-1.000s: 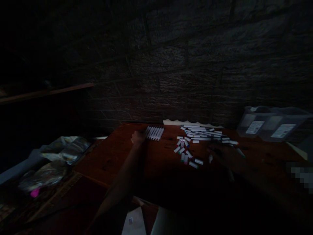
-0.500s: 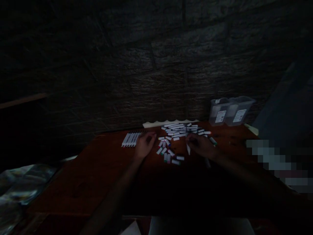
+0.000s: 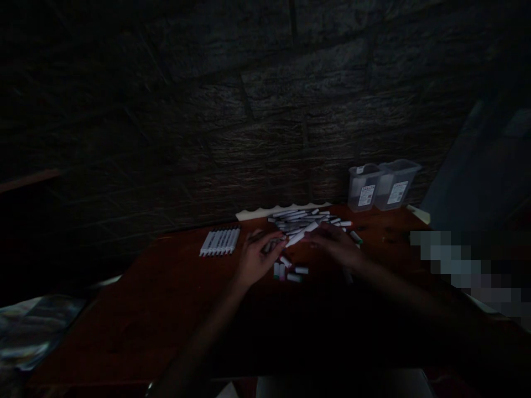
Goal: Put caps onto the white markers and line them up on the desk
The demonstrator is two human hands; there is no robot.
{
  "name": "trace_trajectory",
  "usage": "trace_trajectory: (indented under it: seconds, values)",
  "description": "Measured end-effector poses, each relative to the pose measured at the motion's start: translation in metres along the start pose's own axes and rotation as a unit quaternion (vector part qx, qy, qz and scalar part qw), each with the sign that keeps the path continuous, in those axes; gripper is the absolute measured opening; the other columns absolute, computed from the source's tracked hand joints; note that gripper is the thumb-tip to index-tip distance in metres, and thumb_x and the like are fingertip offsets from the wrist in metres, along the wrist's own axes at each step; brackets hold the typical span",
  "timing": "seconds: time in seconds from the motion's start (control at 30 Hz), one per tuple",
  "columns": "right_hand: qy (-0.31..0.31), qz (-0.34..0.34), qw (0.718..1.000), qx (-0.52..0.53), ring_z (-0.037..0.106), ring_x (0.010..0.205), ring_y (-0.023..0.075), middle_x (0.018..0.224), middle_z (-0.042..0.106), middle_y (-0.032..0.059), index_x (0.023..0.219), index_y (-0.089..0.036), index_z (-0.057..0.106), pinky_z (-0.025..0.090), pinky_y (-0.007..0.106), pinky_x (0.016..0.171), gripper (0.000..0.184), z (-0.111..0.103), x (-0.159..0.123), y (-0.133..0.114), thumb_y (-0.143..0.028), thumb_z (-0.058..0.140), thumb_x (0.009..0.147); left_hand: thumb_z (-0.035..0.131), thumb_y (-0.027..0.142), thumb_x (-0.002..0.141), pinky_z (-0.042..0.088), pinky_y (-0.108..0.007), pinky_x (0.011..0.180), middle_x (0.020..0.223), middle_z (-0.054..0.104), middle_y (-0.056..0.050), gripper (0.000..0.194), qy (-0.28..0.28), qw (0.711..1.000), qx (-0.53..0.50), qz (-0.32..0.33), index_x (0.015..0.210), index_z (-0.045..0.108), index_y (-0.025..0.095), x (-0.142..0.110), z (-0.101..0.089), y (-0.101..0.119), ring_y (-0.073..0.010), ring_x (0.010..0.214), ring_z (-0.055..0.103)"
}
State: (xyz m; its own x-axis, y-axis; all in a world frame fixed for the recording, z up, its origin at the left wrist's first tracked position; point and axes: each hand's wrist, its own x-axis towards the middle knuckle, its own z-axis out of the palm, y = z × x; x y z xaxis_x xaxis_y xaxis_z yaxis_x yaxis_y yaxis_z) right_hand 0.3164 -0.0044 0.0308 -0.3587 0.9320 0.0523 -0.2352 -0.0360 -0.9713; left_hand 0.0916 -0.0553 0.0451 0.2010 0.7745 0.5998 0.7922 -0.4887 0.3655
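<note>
The right hand [image 3: 336, 246] pinches a white marker [image 3: 301, 235] above the loose pile [image 3: 305, 220] on the desk [image 3: 174, 298]; the left hand [image 3: 259, 257] closes on its end. Light, stiff, slick; best gripped mid-barrel.

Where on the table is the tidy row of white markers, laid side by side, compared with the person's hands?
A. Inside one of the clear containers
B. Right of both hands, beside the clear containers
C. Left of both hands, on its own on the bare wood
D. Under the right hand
C: the row of markers lies apart on the wooden table, to the left of the left hand and the right hand.
</note>
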Motion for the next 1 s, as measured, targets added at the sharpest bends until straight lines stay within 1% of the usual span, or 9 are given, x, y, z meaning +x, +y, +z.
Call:
trace_trajectory:
  seconds: [0.13,0.27,0.37,0.47,0.57,0.63,0.73,0.8,1.0]
  values:
    - [-0.037,-0.005,0.999,-0.038,0.069,0.090,0.0215,0.089,0.075,0.0025,0.080,-0.023,0.066,0.054,0.037,0.082,0.028,0.004,-0.003,0.004,-0.046,0.077,0.068,0.064,0.033,0.088,0.048,-0.034,0.082,0.101,0.074,-0.004,0.025,-0.015,0.999,-0.009,0.035,0.110,0.070,0.023,0.000,0.005,0.009,-0.0187,0.091,0.063]
    - [-0.025,0.001,0.996,-0.090,0.070,0.091,0.0220,0.092,0.075,0.0025,0.083,-0.024,0.065,0.055,0.037,0.083,0.028,0.004,-0.002,0.006,-0.046,0.075,0.070,0.061,0.033,0.089,0.048,-0.033,0.081,0.097,0.074,-0.004,0.022,-0.024,0.999,0.000,0.032,0.106,0.071,0.023,-0.002,0.007,0.001,-0.0184,0.088,0.063]
    - [-0.029,-0.003,0.996,-0.082,0.069,0.097,0.0224,0.100,0.075,0.0032,0.097,-0.027,0.065,0.055,0.039,0.087,0.031,0.002,-0.001,0.006,-0.045,0.073,0.073,0.060,0.037,0.089,0.047,-0.033,0.082,0.089,0.074,-0.003,0.022,0.008,0.998,0.056,-0.027,0.099,0.073,0.022,-0.002,0.000,-0.013,-0.0191,0.084,0.064]
    - [-0.008,-0.011,0.993,-0.120,0.069,0.092,0.0222,0.100,0.074,0.0040,0.099,-0.027,0.066,0.055,0.040,0.086,0.033,-0.003,0.000,0.004,-0.046,0.072,0.072,0.054,0.041,0.091,0.048,-0.031,0.082,0.089,0.074,-0.004,0.027,0.025,0.984,0.114,-0.137,0.092,0.072,0.020,-0.002,-0.013,-0.032,-0.0192,0.084,0.066]
    - [0.023,-0.038,0.981,-0.190,0.069,0.086,0.0220,0.092,0.074,0.0038,0.092,-0.024,0.068,0.054,0.039,0.081,0.032,-0.010,0.002,0.003,-0.050,0.070,0.073,0.049,0.043,0.092,0.048,-0.030,0.080,0.091,0.075,-0.005,0.032,-0.032,0.949,0.200,-0.240,0.094,0.072,0.021,-0.005,-0.027,-0.048,-0.0208,0.085,0.067]
    - [0.036,-0.060,0.973,-0.222,0.068,0.082,0.0216,0.085,0.073,0.0036,0.087,-0.022,0.069,0.053,0.037,0.077,0.034,-0.015,0.003,0.004,-0.053,0.068,0.074,0.046,0.044,0.091,0.047,-0.032,0.080,0.094,0.074,-0.006,0.034,-0.075,0.920,0.268,-0.278,0.096,0.071,0.022,-0.008,-0.033,-0.054,-0.0235,0.089,0.068]
    - [0.032,-0.092,0.966,-0.241,0.066,0.075,0.0202,0.078,0.071,0.0032,0.082,-0.021,0.068,0.052,0.035,0.071,0.035,-0.018,0.003,0.007,-0.056,0.065,0.076,0.045,0.043,0.090,0.046,-0.037,0.085,0.097,0.074,-0.010,0.035,-0.122,0.883,0.342,-0.299,0.097,0.072,0.021,-0.010,-0.036,-0.055,-0.0277,0.095,0.066]
    - [0.028,-0.111,0.961,-0.251,0.065,0.073,0.0198,0.076,0.070,0.0030,0.080,-0.022,0.068,0.051,0.034,0.069,0.035,-0.019,0.003,0.010,-0.057,0.063,0.078,0.046,0.043,0.090,0.045,-0.040,0.087,0.100,0.073,-0.013,0.036,-0.130,0.870,0.372,-0.296,0.098,0.071,0.019,-0.011,-0.034,-0.054,-0.0303,0.099,0.065]
    - [0.015,-0.149,0.933,-0.328,0.065,0.074,0.0206,0.078,0.072,0.0040,0.079,-0.022,0.070,0.049,0.033,0.068,0.039,-0.021,0.002,0.012,-0.058,0.057,0.083,0.045,0.044,0.091,0.043,-0.042,0.092,0.101,0.072,-0.012,0.036,-0.131,0.877,0.362,-0.286,0.104,0.069,0.021,-0.011,-0.026,-0.060,-0.0296,0.103,0.064]
